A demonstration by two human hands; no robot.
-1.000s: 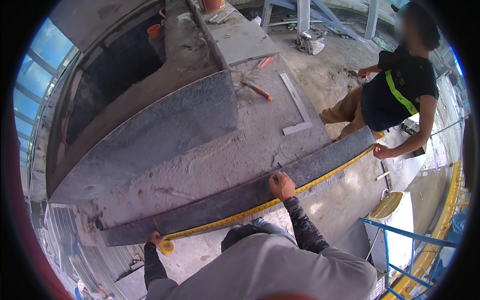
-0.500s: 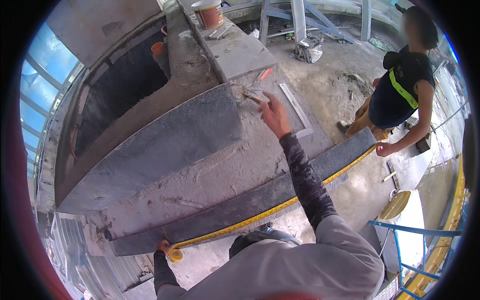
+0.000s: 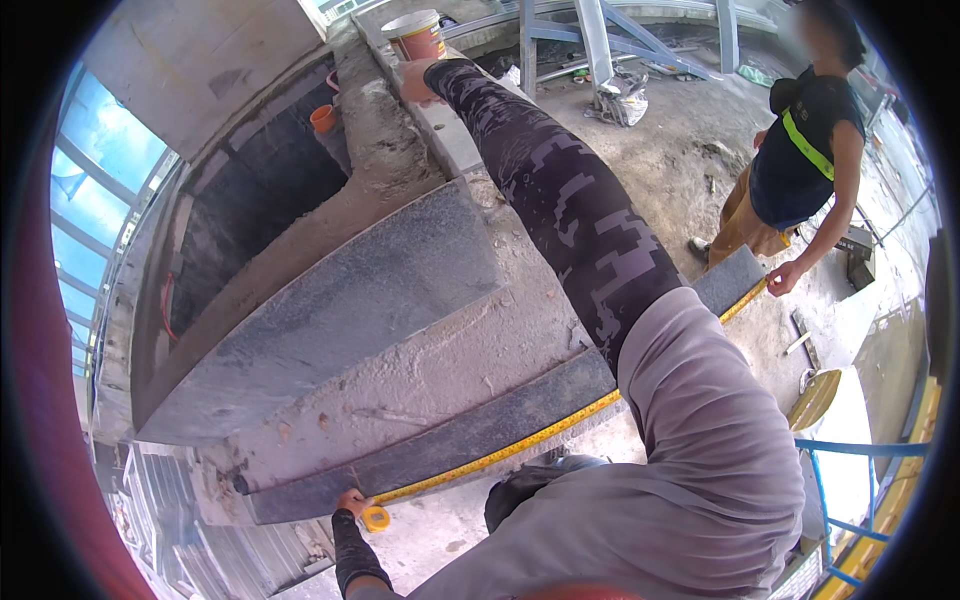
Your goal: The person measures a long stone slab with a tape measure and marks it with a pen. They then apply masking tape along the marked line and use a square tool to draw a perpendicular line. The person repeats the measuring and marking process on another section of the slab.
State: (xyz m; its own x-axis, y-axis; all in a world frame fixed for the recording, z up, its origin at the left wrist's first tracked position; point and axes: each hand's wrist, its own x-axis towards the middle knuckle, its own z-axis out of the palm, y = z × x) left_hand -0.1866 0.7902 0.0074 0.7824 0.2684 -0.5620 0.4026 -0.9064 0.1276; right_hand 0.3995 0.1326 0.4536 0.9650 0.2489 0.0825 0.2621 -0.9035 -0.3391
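Left hand (image 3: 350,502), fingers curled, grips yellow tape (image 3: 500,455) along a dark slab (image 3: 470,436); right hand (image 3: 415,84) is near a bucket (image 3: 415,38), finger opening impossible to tell.

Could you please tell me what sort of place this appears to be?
It is probably a construction site: a tape measure is stretched along a dark slab, with a bucket and a metal frame farther off.
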